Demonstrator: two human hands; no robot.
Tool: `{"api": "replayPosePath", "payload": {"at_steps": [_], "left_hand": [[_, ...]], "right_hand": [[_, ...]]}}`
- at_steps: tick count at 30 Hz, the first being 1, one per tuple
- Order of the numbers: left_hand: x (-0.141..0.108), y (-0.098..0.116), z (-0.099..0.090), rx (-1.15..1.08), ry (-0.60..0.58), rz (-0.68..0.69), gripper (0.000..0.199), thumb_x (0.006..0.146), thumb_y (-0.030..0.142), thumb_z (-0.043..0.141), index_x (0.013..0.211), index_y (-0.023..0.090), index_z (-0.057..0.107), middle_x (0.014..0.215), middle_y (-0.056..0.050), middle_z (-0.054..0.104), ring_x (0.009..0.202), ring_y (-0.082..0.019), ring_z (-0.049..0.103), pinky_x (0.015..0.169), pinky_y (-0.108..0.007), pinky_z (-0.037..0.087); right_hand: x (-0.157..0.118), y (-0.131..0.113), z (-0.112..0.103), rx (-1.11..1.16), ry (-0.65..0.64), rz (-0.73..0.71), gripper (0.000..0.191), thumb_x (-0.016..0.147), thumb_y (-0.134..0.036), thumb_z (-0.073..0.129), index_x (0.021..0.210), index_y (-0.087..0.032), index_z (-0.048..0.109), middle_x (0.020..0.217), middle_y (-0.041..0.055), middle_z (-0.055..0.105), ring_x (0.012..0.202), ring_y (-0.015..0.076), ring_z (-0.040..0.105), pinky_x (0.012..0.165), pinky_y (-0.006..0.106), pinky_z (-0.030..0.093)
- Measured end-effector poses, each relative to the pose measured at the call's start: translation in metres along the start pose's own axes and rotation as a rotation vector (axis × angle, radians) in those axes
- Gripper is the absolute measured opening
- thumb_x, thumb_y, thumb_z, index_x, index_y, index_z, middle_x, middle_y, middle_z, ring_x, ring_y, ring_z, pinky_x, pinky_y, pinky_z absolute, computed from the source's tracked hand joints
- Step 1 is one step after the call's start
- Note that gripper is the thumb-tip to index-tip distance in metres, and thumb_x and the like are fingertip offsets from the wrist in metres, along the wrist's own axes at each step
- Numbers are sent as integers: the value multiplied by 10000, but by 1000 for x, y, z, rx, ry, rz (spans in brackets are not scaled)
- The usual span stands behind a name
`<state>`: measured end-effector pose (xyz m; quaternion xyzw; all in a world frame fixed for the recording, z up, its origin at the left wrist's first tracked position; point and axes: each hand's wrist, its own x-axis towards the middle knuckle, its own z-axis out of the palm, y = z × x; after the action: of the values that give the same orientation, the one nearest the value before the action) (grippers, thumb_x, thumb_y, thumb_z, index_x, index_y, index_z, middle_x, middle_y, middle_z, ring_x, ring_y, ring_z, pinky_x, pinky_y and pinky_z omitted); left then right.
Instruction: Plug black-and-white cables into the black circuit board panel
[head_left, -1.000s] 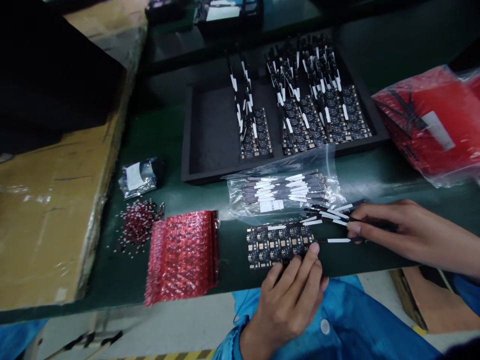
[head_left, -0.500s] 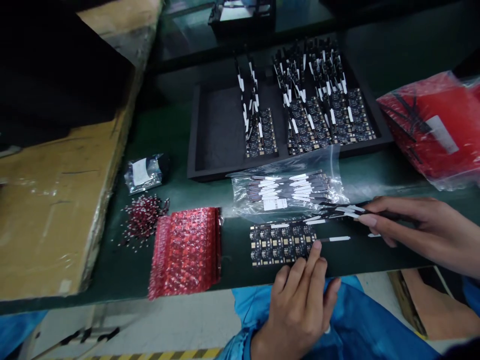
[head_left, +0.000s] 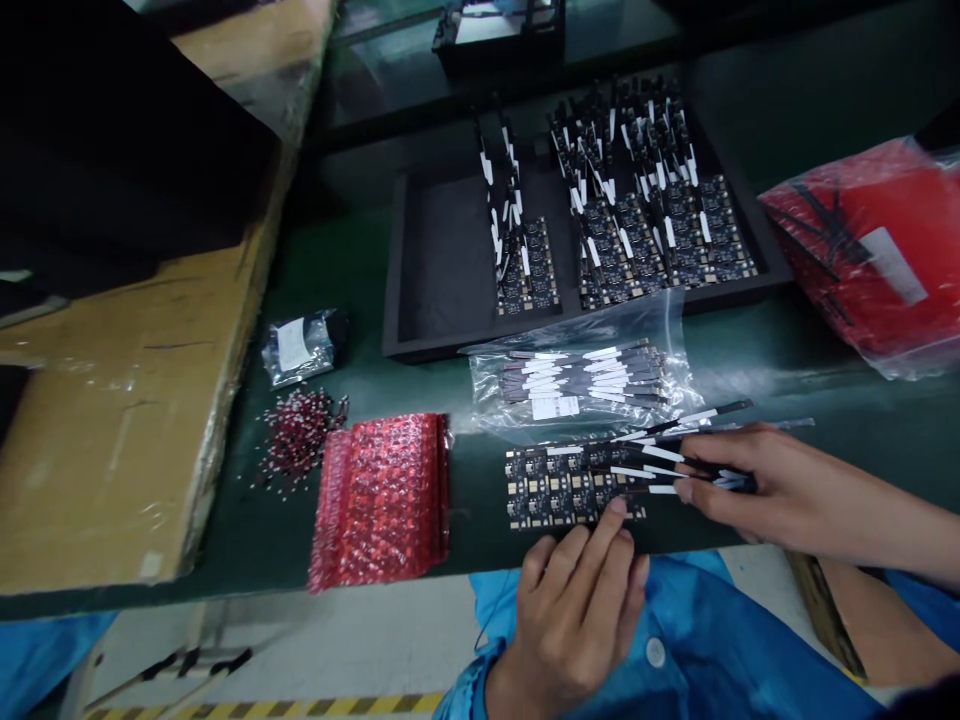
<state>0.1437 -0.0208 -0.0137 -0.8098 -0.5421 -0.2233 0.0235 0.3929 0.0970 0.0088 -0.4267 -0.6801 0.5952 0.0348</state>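
A dark circuit board panel (head_left: 555,490) with rows of gold pads lies near the table's front edge. My left hand (head_left: 574,610) is below it, fingers stretched out, its index fingertip touching the panel's lower right part. Over the panel's right end, my right hand (head_left: 750,480) pinches a small bundle of thin black cables with white tags (head_left: 664,455). Their left ends fan out across the panel; my fingers hide part of the bundle. Just behind lies a clear plastic bag (head_left: 487,395) with more such cables inside.
A black tray (head_left: 442,270) behind holds several panels with cables attached. To the left are red bubble wrap (head_left: 382,500), a pile of small red-and-white parts (head_left: 300,435) and a silvery bag (head_left: 300,345). A red packet in clear plastic (head_left: 885,260) lies right; cardboard (head_left: 97,430) far left.
My right hand has moved left and slightly down, bringing the cables over the panel's right end, where they spread apart more. My left hand has shifted a little left, its index finger still on the panel.
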Motion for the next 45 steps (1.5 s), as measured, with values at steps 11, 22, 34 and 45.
{"api": "replayPosePath", "payload": {"at_steps": [11, 22, 34, 45], "left_hand": [[2, 0, 1, -11, 2, -15, 205, 893, 419, 654, 1054, 293, 673, 1300, 113, 643, 936, -114, 701, 768, -289, 528], [8, 4, 1, -51, -9, -66, 255, 860, 392, 703, 1086, 279, 673, 1258, 64, 683, 958, -143, 724, 749, -308, 548], [10, 6, 2, -72, -13, -99, 290, 874, 402, 682, 1150, 324, 645, 1287, 89, 657, 959, -159, 728, 702, -330, 585], [19, 9, -5, -94, -60, -172, 229, 891, 364, 662, 1108, 298, 635, 1245, 69, 692, 958, -163, 724, 734, -335, 570]], "right_hand": [[3, 10, 4, 43, -38, 156, 364, 1086, -564, 769, 857, -295, 679, 621, -37, 783, 580, 207, 707, 574, 270, 484], [4, 8, 6, 46, -8, 174, 353, 1061, -544, 785, 838, -295, 671, 581, -42, 768, 531, 201, 707, 522, 259, 460], [4, 8, 6, 50, -21, 164, 331, 1072, -516, 781, 846, -296, 678, 597, -47, 778, 533, 190, 706, 525, 252, 468], [5, 6, 5, -6, -29, 142, 386, 1103, -588, 725, 848, -301, 681, 601, -39, 795, 534, 195, 698, 537, 271, 467]]}}
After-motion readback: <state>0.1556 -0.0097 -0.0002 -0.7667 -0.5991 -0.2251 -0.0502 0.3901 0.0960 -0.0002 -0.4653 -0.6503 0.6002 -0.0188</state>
